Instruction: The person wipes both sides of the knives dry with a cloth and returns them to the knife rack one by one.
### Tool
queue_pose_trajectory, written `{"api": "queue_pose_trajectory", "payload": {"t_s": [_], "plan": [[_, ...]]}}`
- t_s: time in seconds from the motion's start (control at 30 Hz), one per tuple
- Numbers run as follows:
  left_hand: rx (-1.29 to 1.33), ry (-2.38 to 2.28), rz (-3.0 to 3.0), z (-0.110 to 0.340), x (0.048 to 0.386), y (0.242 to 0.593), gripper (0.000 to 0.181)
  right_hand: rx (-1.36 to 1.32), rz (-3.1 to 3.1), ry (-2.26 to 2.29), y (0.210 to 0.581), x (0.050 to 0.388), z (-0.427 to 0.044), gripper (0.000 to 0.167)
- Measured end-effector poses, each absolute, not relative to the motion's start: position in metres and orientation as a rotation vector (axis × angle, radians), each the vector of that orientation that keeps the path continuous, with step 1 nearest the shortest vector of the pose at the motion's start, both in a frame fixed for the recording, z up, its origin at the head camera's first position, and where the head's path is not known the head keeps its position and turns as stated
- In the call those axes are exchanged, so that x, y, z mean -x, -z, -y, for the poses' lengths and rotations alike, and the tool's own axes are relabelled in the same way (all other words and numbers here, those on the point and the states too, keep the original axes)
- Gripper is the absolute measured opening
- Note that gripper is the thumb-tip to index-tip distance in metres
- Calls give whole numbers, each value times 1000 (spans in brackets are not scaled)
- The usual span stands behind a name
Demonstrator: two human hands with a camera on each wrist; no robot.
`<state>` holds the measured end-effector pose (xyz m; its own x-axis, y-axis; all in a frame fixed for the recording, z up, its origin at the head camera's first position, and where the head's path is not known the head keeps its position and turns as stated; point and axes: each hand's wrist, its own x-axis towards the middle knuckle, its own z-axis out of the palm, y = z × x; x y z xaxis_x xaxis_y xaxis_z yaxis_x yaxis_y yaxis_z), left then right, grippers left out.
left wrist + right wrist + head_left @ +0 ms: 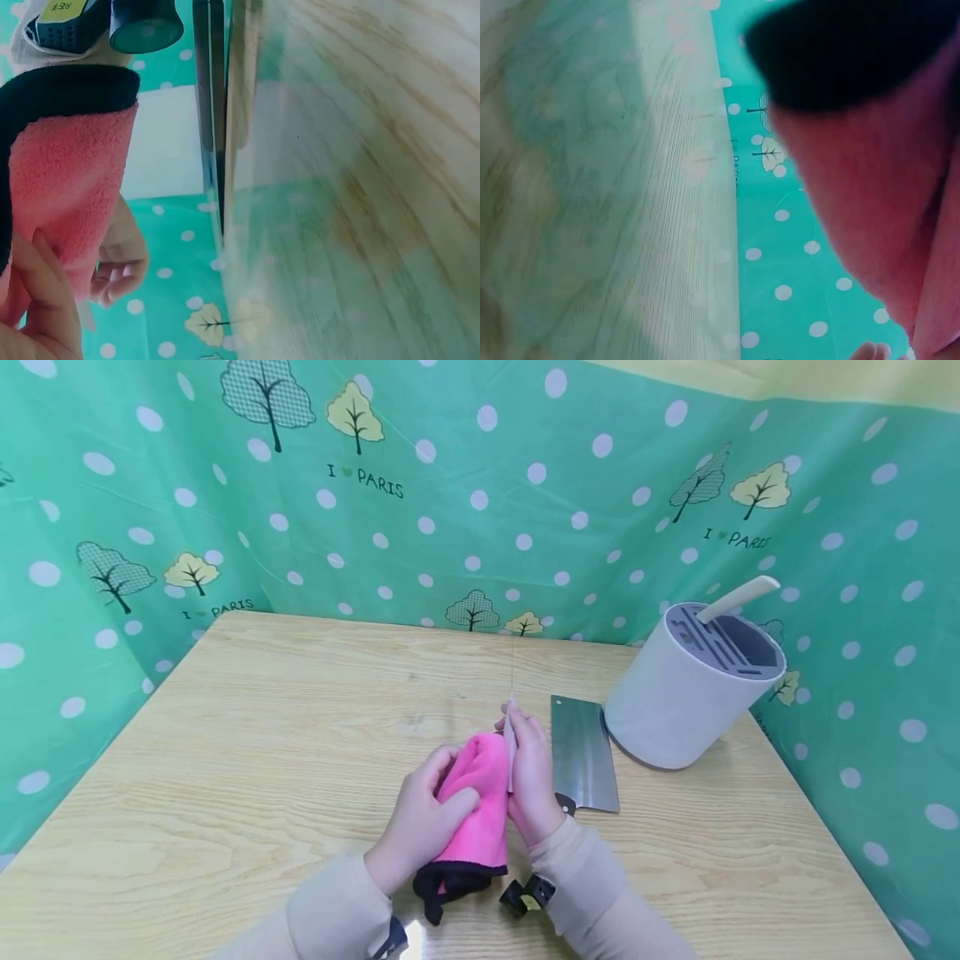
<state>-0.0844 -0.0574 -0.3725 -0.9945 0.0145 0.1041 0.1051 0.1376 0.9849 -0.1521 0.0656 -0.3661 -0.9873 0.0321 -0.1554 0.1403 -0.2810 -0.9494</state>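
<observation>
A pink cloth with a black border is bunched in my left hand, whose thumb lies across its front. My right hand holds a narrow pale object upright against the cloth's right side. It is seen nearly edge-on, so its kind is unclear; a thin line runs up from its top. In the left wrist view the fingers of the right hand curl behind the cloth. The cloth is blurred in the right wrist view, with only fingertips below it.
A cleaver lies flat just right of my right hand, its dark handle partly hidden. Behind it stands a white round knife block with a pale handle sticking out. A green dotted curtain borders the wooden table.
</observation>
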Motion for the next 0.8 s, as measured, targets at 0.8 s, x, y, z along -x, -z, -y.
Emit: {"api": "queue_pose_trajectory", "payload": {"t_s": [0.8], "plan": [[290, 2038, 2440, 67, 82, 370, 40, -122, -1996, 2428, 351, 162, -86, 18]]}}
